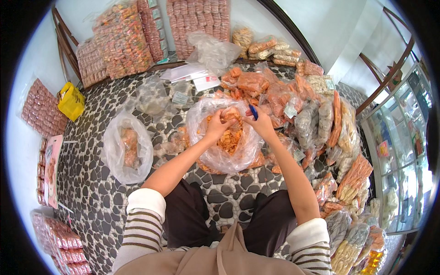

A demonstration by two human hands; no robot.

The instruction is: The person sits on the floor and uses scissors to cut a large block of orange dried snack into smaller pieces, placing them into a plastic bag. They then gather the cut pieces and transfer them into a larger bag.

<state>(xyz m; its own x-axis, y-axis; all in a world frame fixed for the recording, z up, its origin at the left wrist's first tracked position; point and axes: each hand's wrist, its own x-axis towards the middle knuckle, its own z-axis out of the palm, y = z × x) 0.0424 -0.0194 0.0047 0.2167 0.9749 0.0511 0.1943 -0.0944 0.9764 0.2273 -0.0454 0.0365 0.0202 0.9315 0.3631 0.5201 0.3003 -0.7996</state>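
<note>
A large clear plastic bag (202, 151) stands with its mouth spread before me, holding loose orange snack chips (229, 141). Over that opening my left hand (217, 128) grips a small filled plastic packet (231, 113). My right hand (262, 123) holds a small blue tool (253, 112), its exact kind hidden by the fingers. The right fingertips sit close to the packet's edge; whether they pinch it I cannot tell. To the left stands another open plastic bag (145, 154) with filled packets (130, 147) inside.
Bagged orange snacks (252, 82) and grey packs (307, 118) crowd the right side. Papers (206, 81) and empty plastic bags (151, 96) lie ahead on the pebble-patterned floor (92, 172). Tall packs (199, 24) lean on the wall. A glass display case (395, 161) borders the right.
</note>
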